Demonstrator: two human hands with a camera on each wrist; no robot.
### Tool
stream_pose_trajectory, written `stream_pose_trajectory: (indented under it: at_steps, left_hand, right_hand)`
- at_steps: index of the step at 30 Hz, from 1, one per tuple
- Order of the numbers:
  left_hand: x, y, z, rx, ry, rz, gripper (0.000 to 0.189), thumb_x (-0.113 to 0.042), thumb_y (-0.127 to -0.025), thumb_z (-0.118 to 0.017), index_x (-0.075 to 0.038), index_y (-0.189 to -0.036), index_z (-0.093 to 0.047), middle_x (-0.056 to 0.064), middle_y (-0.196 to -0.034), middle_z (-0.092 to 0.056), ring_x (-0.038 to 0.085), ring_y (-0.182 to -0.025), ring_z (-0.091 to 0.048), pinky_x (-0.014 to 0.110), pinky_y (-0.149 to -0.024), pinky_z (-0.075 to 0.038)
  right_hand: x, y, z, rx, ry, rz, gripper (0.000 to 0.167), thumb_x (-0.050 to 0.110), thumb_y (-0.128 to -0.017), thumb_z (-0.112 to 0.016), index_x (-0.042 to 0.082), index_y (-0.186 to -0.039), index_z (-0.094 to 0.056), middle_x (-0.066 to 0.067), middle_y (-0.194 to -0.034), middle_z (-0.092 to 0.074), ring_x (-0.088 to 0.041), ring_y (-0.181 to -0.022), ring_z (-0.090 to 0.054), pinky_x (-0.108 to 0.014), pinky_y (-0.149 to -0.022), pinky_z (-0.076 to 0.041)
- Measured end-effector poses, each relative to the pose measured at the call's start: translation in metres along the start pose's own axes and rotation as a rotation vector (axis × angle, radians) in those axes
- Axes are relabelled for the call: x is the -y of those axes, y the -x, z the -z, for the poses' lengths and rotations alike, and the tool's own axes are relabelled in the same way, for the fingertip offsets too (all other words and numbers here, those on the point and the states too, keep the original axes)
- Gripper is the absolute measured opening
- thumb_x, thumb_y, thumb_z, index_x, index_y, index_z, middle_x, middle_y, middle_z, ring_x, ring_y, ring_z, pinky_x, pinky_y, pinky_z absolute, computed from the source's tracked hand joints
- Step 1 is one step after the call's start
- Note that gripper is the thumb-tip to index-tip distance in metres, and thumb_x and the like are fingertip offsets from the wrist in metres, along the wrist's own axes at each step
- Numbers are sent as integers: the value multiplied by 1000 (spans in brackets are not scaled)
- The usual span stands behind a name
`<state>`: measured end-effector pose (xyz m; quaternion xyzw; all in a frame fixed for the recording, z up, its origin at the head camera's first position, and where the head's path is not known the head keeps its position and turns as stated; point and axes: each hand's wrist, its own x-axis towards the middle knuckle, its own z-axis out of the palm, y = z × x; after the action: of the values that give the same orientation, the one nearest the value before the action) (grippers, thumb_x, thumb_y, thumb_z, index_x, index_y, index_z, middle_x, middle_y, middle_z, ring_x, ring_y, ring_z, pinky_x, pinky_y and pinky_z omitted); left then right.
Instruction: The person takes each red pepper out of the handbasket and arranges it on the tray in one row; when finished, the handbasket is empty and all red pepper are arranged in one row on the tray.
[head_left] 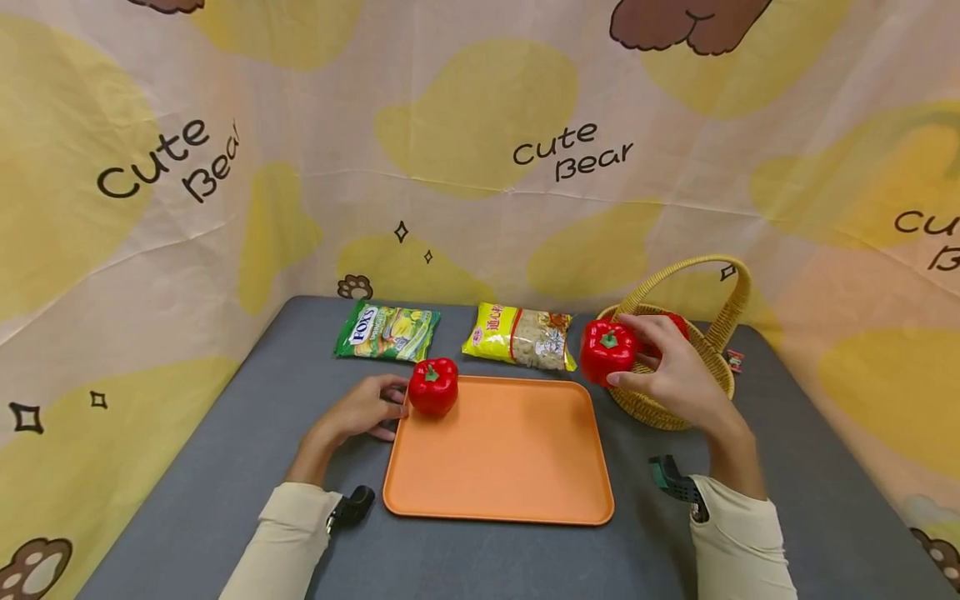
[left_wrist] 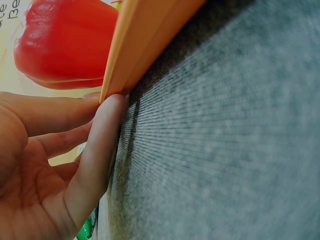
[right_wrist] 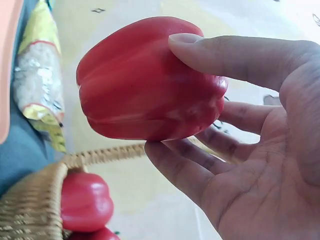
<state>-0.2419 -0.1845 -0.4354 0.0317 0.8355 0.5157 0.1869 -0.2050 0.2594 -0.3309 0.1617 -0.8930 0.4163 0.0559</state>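
The right hand [head_left: 671, 371] holds a red bell pepper [head_left: 602, 360] between its thumb on one side and its fingers on the other, lifted clear of the counter [head_left: 427, 560], with the green stem facing up in the head view. The left hand [head_left: 366, 408] pinches the rim of an orange tray [head_left: 502, 454] between thumb and fingers, near the far left corner. Just beside those fingers, a second pepper [head_left: 432, 390] sits upright in that corner of the tray, its green stem also on top. The tray lies flat on the dark grey counter, between the two forearms. Just beyond the lifted pepper, on the right, stands a woven yellow basket [head_left: 647, 410] with a tall arched handle; the right wrist view shows two more red peppers [right_wrist: 87, 202] inside it. Along the far side of the counter, behind the tray, lie a green FOX'S packet [head_left: 388, 332] on the left and a yellow and clear bag [head_left: 519, 337] nearer the basket. A small red packet [head_left: 735, 360] lies to the basket's right. Both arms wear cream sleeves [head_left: 738, 533], and a pale cloth backdrop [head_left: 465, 117] with yellow patches reads "Cute Bear".
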Motion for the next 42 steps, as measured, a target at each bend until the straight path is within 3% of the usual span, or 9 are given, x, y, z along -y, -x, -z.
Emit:
stream_pose_trajectory:
  at_steps: [2, 5, 10, 21, 26, 31, 42]
  left_hand:
    - [0, 0, 0, -1, -3, -3, 52, -4, -99, -63, 3, -149, -51, 22, -126, -62, 26, -98, -69, 39, -71, -67]
    - [0, -1, 0, -3, -1, -7, 51, -4, -100, -63, 3, -149, -52, 21, -126, -63, 25, -98, -69, 39, -71, -67]
    - [0, -1, -1, 0, 3, -11, 51, -3, -99, -63, 5, -149, -51, 21, -124, -63, 25, -99, -70, 39, -70, -67]
    - [1, -1, -4, 12, 31, -33, 55, -2, -99, -64, 7, -150, -48, 23, -124, -61, 25, -99, -68, 41, -70, -68]
    - [0, -1, -5, 6, 18, -20, 52, -3, -100, -64, 5, -149, -51, 22, -125, -62, 24, -99, -69, 40, -71, -67]
    - [1, -2, -5, -3, 10, -16, 50, -4, -100, -64, 4, -148, -52, 21, -126, -63, 24, -98, -69, 39, -71, -67]
    - [2, 0, -2, 0, 18, -36, 52, -4, -99, -64, 6, -149, -51, 22, -124, -62, 24, -98, -69, 40, -70, -67]
  right_hand:
    - [0, -3, -5, 16, 0, -7, 83, 11, -87, -86, 0, -157, -44, -22, -150, -41, -45, -135, -50, -57, -112, -48]
    - [-2, -8, -15, 34, -21, -16, 81, 12, -86, -87, -1, -155, -46, -21, -148, -42, -44, -134, -51, -59, -111, -49]
    - [-7, -15, -33, 54, -52, -19, 80, 14, -84, -89, 3, -152, -49, -19, -146, -44, -42, -136, -48, -59, -111, -49]
    - [-14, -28, -71, 106, -106, 35, 83, 15, -82, -92, 4, -152, -50, -17, -143, -50, -40, -129, -57, -59, -109, -53]
    - [-17, -30, -86, 130, -138, 60, 83, 11, -83, -91, 5, -154, -49, -18, -143, -52, -43, -127, -61, -60, -104, -57]
    - [-18, -32, -98, 152, -119, 81, 80, 5, -82, -89, 5, -151, -51, -17, -142, -53, -42, -127, -62, -56, -106, -56]
    - [-7, -41, -119, 226, -115, 37, 81, 5, -83, -88, 2, -153, -48, -17, -149, -53, -39, -131, -60, -53, -109, -55]
